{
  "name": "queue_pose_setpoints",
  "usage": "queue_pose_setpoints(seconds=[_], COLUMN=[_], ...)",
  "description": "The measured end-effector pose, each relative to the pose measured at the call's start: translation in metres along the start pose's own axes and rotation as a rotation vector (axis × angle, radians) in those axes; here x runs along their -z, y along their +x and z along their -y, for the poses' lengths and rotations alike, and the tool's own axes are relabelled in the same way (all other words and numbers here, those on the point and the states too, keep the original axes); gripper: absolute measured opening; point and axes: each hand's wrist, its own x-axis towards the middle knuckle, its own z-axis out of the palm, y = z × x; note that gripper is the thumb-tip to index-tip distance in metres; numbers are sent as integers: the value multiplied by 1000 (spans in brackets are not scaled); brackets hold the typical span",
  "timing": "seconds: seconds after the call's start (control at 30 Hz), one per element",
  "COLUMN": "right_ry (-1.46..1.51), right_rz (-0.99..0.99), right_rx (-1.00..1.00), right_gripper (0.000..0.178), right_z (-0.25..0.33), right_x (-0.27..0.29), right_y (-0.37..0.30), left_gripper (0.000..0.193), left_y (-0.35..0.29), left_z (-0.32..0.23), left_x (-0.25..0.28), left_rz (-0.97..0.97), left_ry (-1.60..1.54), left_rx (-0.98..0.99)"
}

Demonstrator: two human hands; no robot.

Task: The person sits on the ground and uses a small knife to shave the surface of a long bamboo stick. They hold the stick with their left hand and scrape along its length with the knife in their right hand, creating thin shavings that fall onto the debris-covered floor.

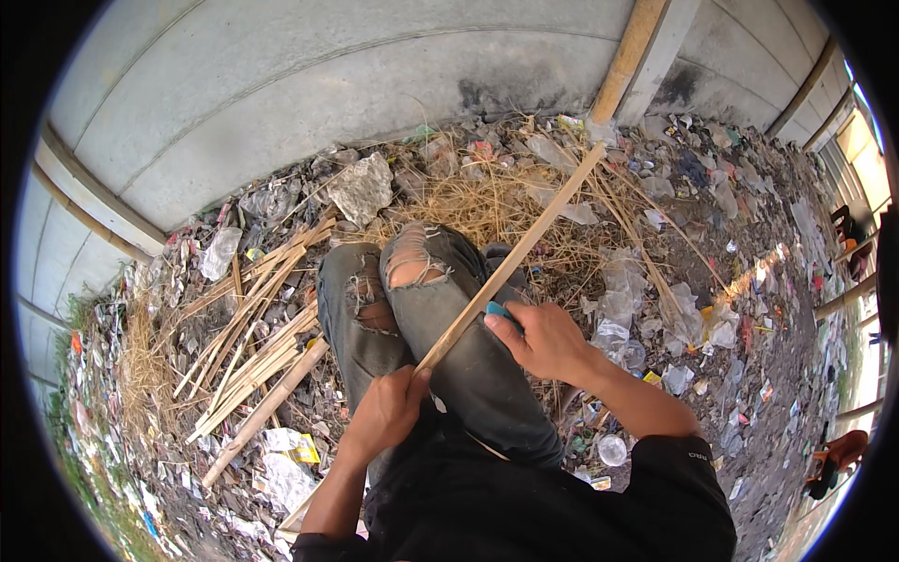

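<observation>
A long, pale bamboo strip (529, 242) slants across my lap, its far end up and to the right near the wall. My left hand (386, 410) is closed round its near part, thumb along it, above my thighs. My right hand (548, 345) grips a small blue object (502, 312) against the strip about midway. Whether this is a tool's handle or a pad cannot be made out, since my fingers cover most of it. The strip rests over my torn dark trousers (459, 323).
Several split bamboo strips (251, 375) lie in a pile left of my knees, beside a thicker bamboo piece (267, 412). Dry straw (478, 201), a rock (361, 190) and plastic litter cover the ground. A grey concrete wall (328, 84) with a bamboo post (629, 61) stands ahead.
</observation>
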Motion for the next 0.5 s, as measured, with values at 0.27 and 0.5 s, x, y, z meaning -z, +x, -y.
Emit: queue_pose_setpoints(seconds=[0.27,0.5], right_ry=[-48,-66], right_rz=[36,-181], right_rx=[-17,-190], right_gripper=[53,60], right_z=[19,-59], right_x=[-30,-1], right_y=[-2,31], left_gripper=[38,35], left_y=[13,-14], left_z=[-2,1], left_x=[-6,11], left_rz=[-25,-39], left_ry=[-24,80], left_rx=[-97,-67])
